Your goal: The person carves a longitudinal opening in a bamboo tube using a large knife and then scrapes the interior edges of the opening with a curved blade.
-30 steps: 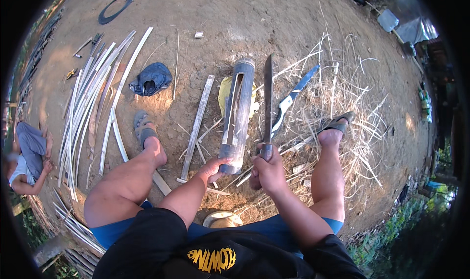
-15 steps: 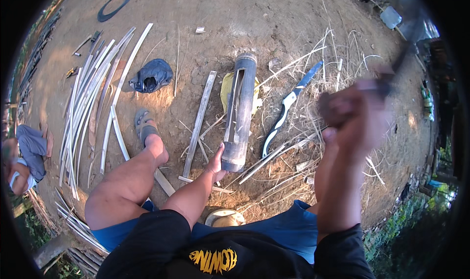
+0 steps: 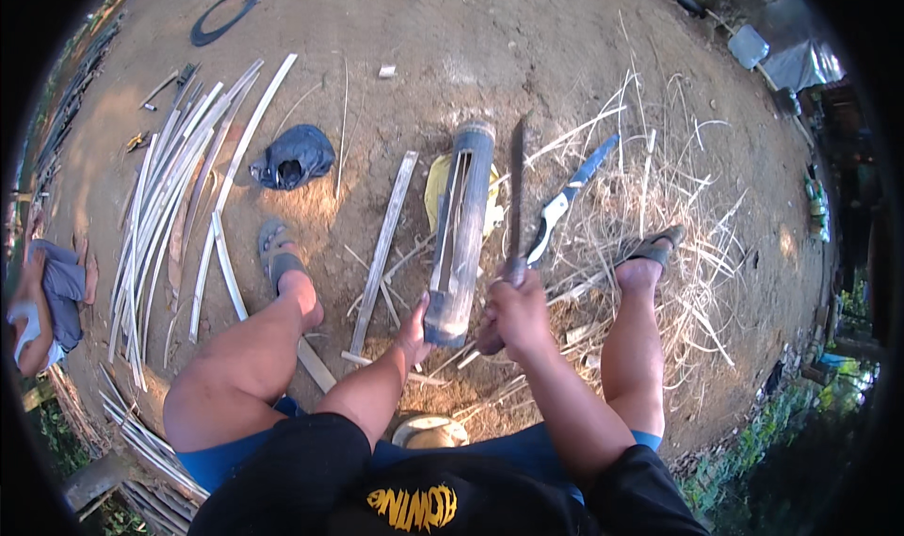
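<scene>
A dark bamboo tube (image 3: 470, 225) with a long slot cut along its side stands before me, leaning slightly, its near end low between my knees. My left hand (image 3: 412, 336) grips that near end from the left, thumb up along its wall. In my right hand (image 3: 517, 316) is a machete (image 3: 517, 188), fist wrapped around the handle. Its dark blade points away from me, close beside the tube's right side without visibly touching it. To the right of the blade, a pruning saw (image 3: 554, 216) with a white and black handle lies on the ground. Behind the tube is something yellow (image 3: 437, 192).
Long pale bamboo strips (image 3: 179, 207) lie at left, near a black plastic bag (image 3: 297, 156). A flat slat (image 3: 386, 249) rests left of the tube. Thin shavings (image 3: 683, 254) cover the ground at right. Another person (image 3: 58, 291) sits at far left. A black coil (image 3: 226, 15) lies far off.
My right hand has swung the machete down and left, from raised at the right to beside the tube. My left hand keeps its hold on the tube.
</scene>
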Demonstrator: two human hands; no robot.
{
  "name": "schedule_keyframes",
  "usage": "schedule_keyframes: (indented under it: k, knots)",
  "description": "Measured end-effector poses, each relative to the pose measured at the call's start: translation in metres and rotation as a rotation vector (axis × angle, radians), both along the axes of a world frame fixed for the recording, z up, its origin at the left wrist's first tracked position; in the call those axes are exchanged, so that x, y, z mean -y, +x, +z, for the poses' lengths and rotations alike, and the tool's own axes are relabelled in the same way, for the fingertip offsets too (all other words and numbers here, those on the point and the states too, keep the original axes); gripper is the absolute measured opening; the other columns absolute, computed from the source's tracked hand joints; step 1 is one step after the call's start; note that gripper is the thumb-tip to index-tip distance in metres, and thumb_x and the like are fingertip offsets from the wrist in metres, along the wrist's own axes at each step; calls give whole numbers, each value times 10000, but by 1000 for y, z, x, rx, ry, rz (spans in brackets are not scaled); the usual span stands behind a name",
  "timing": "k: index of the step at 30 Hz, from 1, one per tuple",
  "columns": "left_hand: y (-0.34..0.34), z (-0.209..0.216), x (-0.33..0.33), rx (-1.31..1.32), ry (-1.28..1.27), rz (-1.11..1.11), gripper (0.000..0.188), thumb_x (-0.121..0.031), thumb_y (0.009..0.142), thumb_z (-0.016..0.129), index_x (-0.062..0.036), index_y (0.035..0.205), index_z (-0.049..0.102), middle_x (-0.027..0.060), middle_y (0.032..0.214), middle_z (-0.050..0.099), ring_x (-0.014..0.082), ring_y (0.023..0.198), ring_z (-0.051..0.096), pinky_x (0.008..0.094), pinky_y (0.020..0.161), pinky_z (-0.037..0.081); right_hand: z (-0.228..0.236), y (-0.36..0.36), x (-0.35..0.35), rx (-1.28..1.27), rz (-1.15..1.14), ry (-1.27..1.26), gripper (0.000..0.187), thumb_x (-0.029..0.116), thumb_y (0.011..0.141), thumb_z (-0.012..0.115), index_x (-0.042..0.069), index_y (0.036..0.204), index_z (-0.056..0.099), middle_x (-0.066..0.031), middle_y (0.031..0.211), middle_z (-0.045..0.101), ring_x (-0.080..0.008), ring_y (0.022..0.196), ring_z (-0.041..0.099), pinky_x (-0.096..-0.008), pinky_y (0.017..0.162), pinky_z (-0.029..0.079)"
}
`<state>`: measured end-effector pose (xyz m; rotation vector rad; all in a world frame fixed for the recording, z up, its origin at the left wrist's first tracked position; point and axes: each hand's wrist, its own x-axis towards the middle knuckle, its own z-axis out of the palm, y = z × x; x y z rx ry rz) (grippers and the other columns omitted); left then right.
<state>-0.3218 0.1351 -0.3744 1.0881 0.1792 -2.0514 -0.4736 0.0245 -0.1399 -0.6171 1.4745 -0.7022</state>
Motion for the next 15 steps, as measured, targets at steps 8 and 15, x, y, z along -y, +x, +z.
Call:
schedule_keyframes:
  k: [8, 15]
  knots:
    - [-4, 23, -3, 107, 71, 77, 702, -704, 884, 606, -142, 1304, 623, 41, 1206, 707, 210, 1057, 681, 386, 829, 527, 196, -67, 107, -600, -365, -1491, 183, 156, 969, 516, 72, 807, 532, -34, 704, 578, -140, 657, 591, -289, 681, 514]
    - [-15, 17, 0, -28, -15, 0, 657, -689, 941, 521, -135, 1278, 629, 48, 1158, 711, 232, 1053, 682, 446, 923, 531, -59, 5, -59, -238, 152, 12, 287, 37, 900, 583, 5, 1161, 468, -75, 797, 572, -147, 592, 558, -316, 542, 484]
